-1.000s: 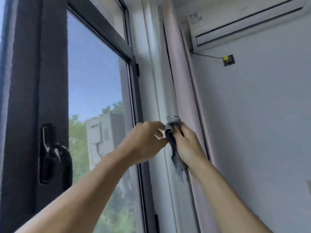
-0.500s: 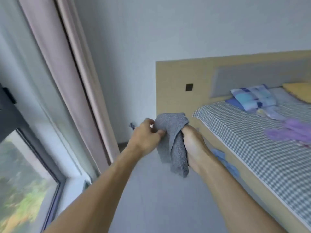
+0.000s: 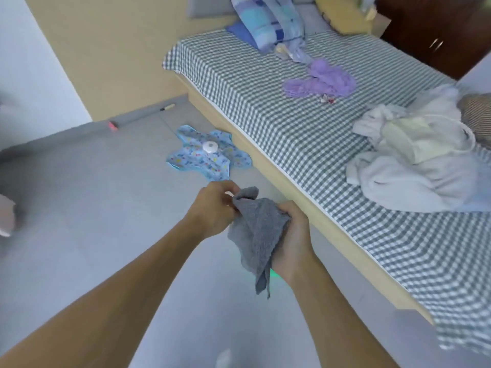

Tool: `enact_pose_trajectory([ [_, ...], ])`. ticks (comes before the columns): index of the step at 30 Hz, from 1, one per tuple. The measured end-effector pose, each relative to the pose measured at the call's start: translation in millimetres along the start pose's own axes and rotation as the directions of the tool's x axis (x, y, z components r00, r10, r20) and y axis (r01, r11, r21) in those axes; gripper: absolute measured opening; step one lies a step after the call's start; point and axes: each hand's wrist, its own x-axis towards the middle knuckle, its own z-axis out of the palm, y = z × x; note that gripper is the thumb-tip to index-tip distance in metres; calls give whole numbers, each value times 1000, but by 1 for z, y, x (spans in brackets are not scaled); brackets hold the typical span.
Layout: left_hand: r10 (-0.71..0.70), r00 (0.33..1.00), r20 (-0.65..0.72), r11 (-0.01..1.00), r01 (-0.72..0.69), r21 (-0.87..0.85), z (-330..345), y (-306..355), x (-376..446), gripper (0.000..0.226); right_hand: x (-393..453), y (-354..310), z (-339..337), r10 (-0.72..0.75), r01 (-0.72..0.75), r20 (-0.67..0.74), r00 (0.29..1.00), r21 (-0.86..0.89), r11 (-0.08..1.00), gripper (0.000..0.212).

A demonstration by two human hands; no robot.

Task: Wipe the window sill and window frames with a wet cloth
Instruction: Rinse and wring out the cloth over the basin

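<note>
Gray cloth [image 3: 256, 229] held up between two bare hands over a gray tiled floor [image 3: 87, 208], just beside the long edge of a bed [image 3: 305, 144] in green-and-white check

Left hand [image 3: 212, 211] at the cloth's upper corner, fingers [image 3: 230, 205] curled in and pinching the raised edge; right hand [image 3: 293, 240] lower and closer to the bed, fingers wrapped around the bunched middle of the cloth, hidden behind the fabric. Loose end of the cloth hanging down past the right wrist to a point. Both forearms reaching in from the bottom of the view, sleeves not visible

On the floor beyond the hands, a blue patterned star-shaped cushion [image 3: 210, 154] with a white round piece at its centre, lying against the bed's wooden side. Farther back, along the foot of the tan wall panel [image 3: 114, 49], a long gray pole [image 3: 143, 115] with a pink band near one end

On the bed: blue plaid pillow [image 3: 268, 19] at the head, yellow pillow [image 3: 342, 14] next to it, purple garment [image 3: 321, 79] spread mid-mattress, heap of white laundry [image 3: 414, 155] toward the right edge. Dark wooden cabinet [image 3: 435, 27] behind the bed, top right. No window sill or frame anywhere in view
</note>
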Motion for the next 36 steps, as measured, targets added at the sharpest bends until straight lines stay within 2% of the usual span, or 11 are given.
enact_pose_trajectory([
  [3,16,999,30,997,-18,77,62,-23,46,34,51,3,-67,25,-41,-123,992,-132,990,35],
  [7,-86,996,27,986,81,143,135,-57,98,30,126,16,-147,-16,-95,-253,967,-423,901,29],
  [9,-120,993,19,977,115,178,166,-80,125,28,161,23,-184,-107,-34,-220,970,-555,831,10],
  [11,-132,991,36,970,122,208,198,-110,158,27,198,36,-222,-156,5,-185,970,-628,779,25],
  [17,-154,978,138,960,115,257,268,-230,254,24,323,92,-321,-184,10,-197,963,-656,755,31],
  [21,-168,967,192,949,105,299,295,-301,305,27,387,124,-376,-132,-96,-279,951,-675,731,34],
  [25,-238,923,302,899,92,428,327,-351,360,24,452,141,-428,-149,-289,-408,901,-820,494,29],
  [28,-202,942,267,784,-8,621,361,-392,408,37,502,160,-442,-209,-373,-461,862,-858,353,3],
  [30,-107,977,187,678,-66,732,383,-423,436,47,537,183,-456,-328,-357,-450,831,-883,304,20],
  [33,60,986,156,518,-165,839,409,-461,455,56,570,219,-471,-485,-286,-281,828,-956,66,44],
  [36,155,972,176,406,-225,886,429,-508,460,57,593,256,-493,-478,-212,-99,873,-959,-189,53],
])
